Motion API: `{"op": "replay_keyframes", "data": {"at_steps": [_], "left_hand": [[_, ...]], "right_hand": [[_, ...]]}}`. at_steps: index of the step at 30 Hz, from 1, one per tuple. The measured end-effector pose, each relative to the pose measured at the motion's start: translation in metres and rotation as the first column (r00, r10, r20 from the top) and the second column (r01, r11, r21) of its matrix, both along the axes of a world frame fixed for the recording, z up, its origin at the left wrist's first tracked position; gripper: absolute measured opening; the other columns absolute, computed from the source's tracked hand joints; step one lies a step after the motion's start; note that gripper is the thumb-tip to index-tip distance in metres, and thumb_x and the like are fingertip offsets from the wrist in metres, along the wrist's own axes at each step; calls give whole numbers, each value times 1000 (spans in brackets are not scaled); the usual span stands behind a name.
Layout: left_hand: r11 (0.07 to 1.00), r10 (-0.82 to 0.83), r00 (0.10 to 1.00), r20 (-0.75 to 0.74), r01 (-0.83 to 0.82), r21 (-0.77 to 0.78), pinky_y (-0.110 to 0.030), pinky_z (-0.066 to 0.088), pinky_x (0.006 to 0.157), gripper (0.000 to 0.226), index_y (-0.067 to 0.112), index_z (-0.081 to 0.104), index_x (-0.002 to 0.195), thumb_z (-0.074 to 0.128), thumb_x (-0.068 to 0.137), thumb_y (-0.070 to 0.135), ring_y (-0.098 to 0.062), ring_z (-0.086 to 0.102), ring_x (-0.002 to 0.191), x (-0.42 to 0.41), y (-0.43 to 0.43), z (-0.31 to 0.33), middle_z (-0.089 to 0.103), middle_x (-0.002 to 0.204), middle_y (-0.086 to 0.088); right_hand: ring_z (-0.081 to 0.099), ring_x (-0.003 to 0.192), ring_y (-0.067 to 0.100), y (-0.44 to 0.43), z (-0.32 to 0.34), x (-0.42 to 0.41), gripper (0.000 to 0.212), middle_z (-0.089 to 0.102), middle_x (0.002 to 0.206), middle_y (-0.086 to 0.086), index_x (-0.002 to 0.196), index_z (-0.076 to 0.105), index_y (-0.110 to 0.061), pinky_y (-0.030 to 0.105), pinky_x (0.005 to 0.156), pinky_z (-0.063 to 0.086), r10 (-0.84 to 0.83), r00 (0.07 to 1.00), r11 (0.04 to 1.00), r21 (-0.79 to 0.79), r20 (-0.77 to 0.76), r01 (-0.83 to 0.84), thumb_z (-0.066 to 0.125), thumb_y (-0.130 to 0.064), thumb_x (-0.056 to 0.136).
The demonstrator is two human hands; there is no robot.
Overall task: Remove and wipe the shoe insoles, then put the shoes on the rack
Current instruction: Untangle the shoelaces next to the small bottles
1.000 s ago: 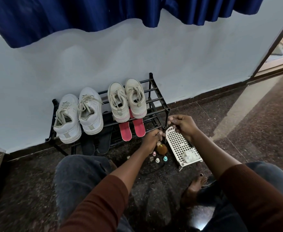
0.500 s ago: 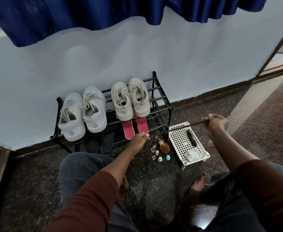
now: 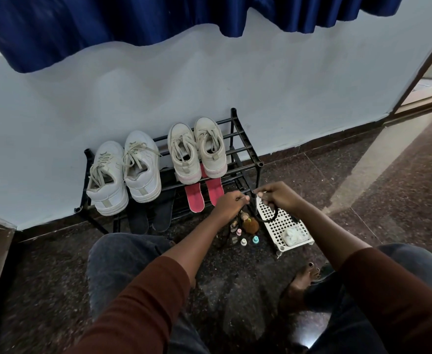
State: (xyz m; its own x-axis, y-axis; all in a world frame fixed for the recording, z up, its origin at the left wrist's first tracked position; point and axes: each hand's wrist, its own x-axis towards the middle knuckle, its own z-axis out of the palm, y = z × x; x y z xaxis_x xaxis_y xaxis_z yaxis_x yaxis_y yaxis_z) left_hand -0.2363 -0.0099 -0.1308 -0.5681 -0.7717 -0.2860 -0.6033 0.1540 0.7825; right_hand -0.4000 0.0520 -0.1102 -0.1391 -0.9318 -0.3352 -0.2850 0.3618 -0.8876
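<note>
A white pair of sneakers (image 3: 123,175) and a beige pair with pink soles (image 3: 197,149) stand on the top shelf of the black rack (image 3: 247,152). Two pink insoles (image 3: 204,198) lie on the lower shelf, and two black insoles (image 3: 151,215) lean below the white pair. My left hand (image 3: 231,204) is pinched shut by the rack's front right post. My right hand (image 3: 278,198) is close beside it, gripping a thin black cord (image 3: 271,218) that droops in a loop over the white tray (image 3: 286,221). What the left fingertips hold looks like the cord's other end.
A crumpled white cloth (image 3: 293,236) lies in the perforated tray. Several small bottles and a brown round object (image 3: 250,224) sit on the dark stone floor between the rack and my knees. My bare foot (image 3: 301,282) rests at the right. A blue curtain hangs above.
My right hand, which was stretched out right with the cord taut, has come back left beside my left hand; the cord now hangs in a loop. The left hand rose slightly.
</note>
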Motion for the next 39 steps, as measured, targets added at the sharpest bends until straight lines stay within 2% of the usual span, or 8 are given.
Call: {"op": "replay_keyframes", "data": {"at_steps": [9,15,19,26,30,32,35,39], "left_hand": [[1000,-13,1000,16,13,11,-26,36,64,28,9,64,96,52,97,34,-15,54,81,2,0,0,65,94,-7],[998,18,999,38,-20,54,-20,31,59,36,9,66,94,45,100,36,-5,47,68,13,-5,0,54,76,5],[999,21,998,65,-23,39,-20,31,62,35,14,64,87,43,100,39,-8,48,73,22,-10,1,54,80,3],[998,65,995,77,-64,-18,-25,25,52,36,23,55,69,44,99,40,-11,41,54,27,-18,7,55,75,-6],[997,3,996,92,4,-76,-18,28,52,32,13,62,85,46,99,37,-7,43,58,21,-15,11,52,72,-2],[996,8,997,74,-1,-92,-11,30,48,34,7,66,92,47,98,35,-5,44,57,15,-13,13,51,66,3],[995,8,997,71,-1,-102,-14,29,50,37,2,68,98,50,97,35,-7,47,57,5,-11,15,52,64,5],[997,-4,997,82,11,-79,-25,38,66,34,4,66,105,54,96,35,-15,56,83,-1,-9,17,67,97,-9]], "right_hand": [[37,41,7,-4,-13,13,21,47,55,5,71,57,-6,15,38,29,31,999,996,83,-19,-29,51,1,90],[43,53,6,1,-22,0,30,49,54,-6,60,53,-18,21,52,33,99,908,992,117,-406,-56,58,-7,87],[52,75,16,9,-33,-9,10,60,73,5,81,66,-9,22,64,36,93,850,985,170,-518,-4,59,-12,88],[60,97,28,18,-44,-22,18,69,97,15,95,68,-1,27,75,42,67,798,963,248,-599,106,57,-15,89],[61,97,29,17,-39,-21,23,69,100,16,98,68,1,29,77,44,129,753,954,288,-645,83,52,-12,89],[63,91,27,11,-32,-15,22,69,99,14,103,68,-3,29,77,46,141,779,965,261,-611,30,54,-13,90],[51,51,8,3,-13,2,22,62,62,3,110,65,-7,15,48,40,90,913,990,139,-398,-37,57,-9,90],[37,37,7,-7,8,22,16,46,52,3,103,62,3,15,34,29,47,999,994,96,-3,-46,49,1,92]]}}
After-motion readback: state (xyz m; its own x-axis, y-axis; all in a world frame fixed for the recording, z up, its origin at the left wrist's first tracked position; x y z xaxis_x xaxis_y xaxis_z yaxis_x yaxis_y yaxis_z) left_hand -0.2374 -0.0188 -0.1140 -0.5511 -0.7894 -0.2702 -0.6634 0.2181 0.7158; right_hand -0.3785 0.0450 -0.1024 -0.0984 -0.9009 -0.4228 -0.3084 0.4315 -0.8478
